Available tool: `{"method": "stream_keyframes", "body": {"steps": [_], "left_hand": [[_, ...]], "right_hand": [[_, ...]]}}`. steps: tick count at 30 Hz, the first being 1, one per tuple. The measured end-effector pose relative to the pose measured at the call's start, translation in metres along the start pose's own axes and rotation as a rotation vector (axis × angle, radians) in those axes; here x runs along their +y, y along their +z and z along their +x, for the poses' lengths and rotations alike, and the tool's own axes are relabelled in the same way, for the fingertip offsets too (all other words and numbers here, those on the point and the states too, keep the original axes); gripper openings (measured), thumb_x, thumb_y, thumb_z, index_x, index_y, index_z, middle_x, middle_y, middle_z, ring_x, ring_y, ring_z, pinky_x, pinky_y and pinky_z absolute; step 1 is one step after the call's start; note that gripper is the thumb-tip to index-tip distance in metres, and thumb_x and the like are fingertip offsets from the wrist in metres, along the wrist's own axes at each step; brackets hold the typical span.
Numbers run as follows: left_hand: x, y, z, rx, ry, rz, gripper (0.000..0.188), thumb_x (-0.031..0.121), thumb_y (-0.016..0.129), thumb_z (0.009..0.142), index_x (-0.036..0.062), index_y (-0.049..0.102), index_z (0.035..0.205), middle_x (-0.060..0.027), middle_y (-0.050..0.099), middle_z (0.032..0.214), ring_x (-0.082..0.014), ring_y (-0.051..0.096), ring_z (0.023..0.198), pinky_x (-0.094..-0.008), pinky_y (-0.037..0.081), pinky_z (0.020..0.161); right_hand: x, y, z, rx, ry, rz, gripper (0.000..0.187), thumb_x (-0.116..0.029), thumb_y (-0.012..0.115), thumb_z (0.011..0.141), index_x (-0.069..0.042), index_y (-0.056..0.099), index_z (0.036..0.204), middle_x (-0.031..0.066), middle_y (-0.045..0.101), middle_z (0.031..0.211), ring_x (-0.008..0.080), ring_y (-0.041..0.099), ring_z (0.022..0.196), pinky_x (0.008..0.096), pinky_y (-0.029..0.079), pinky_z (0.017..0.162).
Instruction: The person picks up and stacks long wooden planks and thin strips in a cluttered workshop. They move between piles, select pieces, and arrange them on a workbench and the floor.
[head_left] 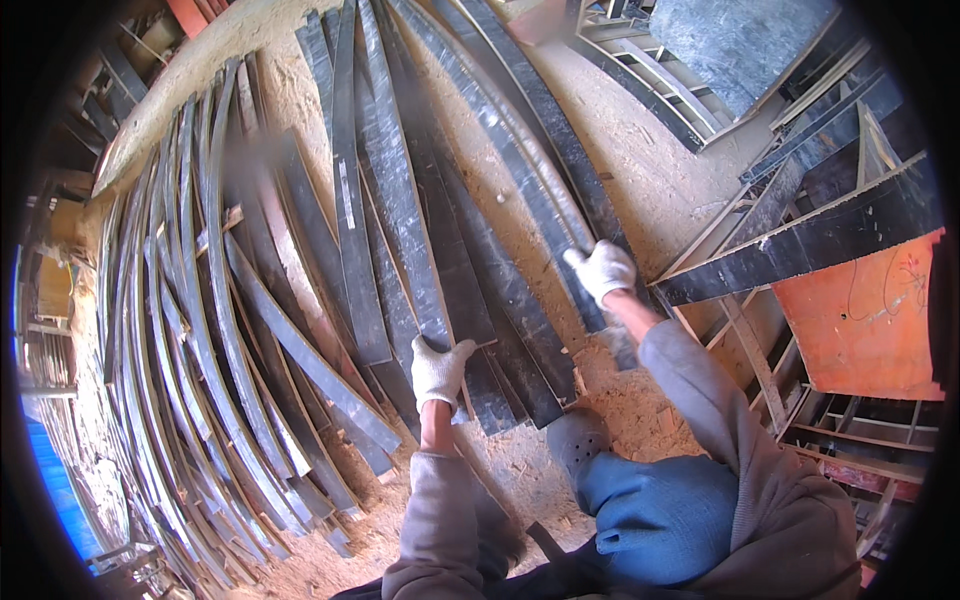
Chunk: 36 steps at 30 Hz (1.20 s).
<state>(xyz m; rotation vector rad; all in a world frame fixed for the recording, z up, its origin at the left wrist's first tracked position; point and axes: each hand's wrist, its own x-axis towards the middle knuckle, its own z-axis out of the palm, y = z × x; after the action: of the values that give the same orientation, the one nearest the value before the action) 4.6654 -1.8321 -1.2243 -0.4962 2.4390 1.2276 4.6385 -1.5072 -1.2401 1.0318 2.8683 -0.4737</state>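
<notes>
My left hand (438,375), in a white knit glove, grips the near end of a long black plank (405,190), its thumb and fingers spread across the plank's width. My right hand (604,272), gloved the same way, is closed at the edge of another dark plank (510,155) to the right. Its fingertips under the edge are hidden. Between my hands lie several more black planks (515,290), overlapping with their near ends staggered.
Many narrow curved strips (215,340) lie in a spread pile at left. On the right stand wooden frames with a black curved edge (800,240) and an orange panel (865,320). A grey-blue panel (735,50) lies at top right. Wood chips litter the floor near my shoe (578,440).
</notes>
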Motion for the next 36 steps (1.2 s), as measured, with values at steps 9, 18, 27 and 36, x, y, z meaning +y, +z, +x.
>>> {"method": "stream_keyframes", "body": {"steps": [9, 18, 27, 36], "left_hand": [[0.005, -0.004, -0.004, 0.006, -0.024, -0.032, 0.077, 0.039, 0.088, 0.070, -0.0058, 0.058, 0.126, -0.0253, 0.073, 0.113, -0.0380, 0.073, 0.105, -0.0418, 0.055, 0.095], [0.014, -0.018, -0.001, 0.172, 0.030, 0.069, 0.083, 0.047, 0.090, 0.068, -0.0072, 0.061, 0.124, -0.0275, 0.071, 0.117, -0.0406, 0.070, 0.111, -0.0449, 0.054, 0.099], [0.019, 0.013, 0.055, 0.071, 0.288, -0.270, 0.073, 0.059, 0.050, 0.106, 0.0063, 0.049, 0.155, -0.0239, 0.058, 0.149, -0.0362, 0.055, 0.139, -0.0408, 0.042, 0.116], [0.026, 0.051, -0.006, 0.338, 0.504, 0.081, 0.095, 0.041, 0.089, 0.078, -0.0048, 0.046, 0.149, -0.0276, 0.053, 0.147, -0.0452, 0.050, 0.137, -0.0508, 0.038, 0.118]], "right_hand": [[-0.047, 0.037, -0.100, -0.041, -0.441, -0.076, 0.081, -0.061, 0.074, 0.087, 0.003, 0.049, 0.131, 0.0272, 0.061, 0.125, 0.0381, 0.062, 0.118, 0.0502, 0.051, 0.098], [-0.085, 0.027, -0.108, 0.136, -0.660, -0.146, 0.064, -0.058, 0.069, 0.093, 0.001, 0.062, 0.119, 0.0223, 0.065, 0.110, 0.0359, 0.062, 0.105, 0.0504, 0.050, 0.088], [-0.128, 0.040, -0.106, -0.692, -0.119, 1.115, 0.099, -0.080, 0.036, 0.100, 0.004, 0.049, 0.152, 0.0171, 0.050, 0.158, 0.0224, 0.043, 0.149, 0.0330, 0.032, 0.121], [-0.021, -0.057, 0.008, -0.457, -0.171, 0.733, 0.060, -0.047, 0.082, 0.086, 0.005, 0.071, 0.114, 0.0174, 0.076, 0.111, 0.0257, 0.071, 0.097, 0.0407, 0.055, 0.084]]}}
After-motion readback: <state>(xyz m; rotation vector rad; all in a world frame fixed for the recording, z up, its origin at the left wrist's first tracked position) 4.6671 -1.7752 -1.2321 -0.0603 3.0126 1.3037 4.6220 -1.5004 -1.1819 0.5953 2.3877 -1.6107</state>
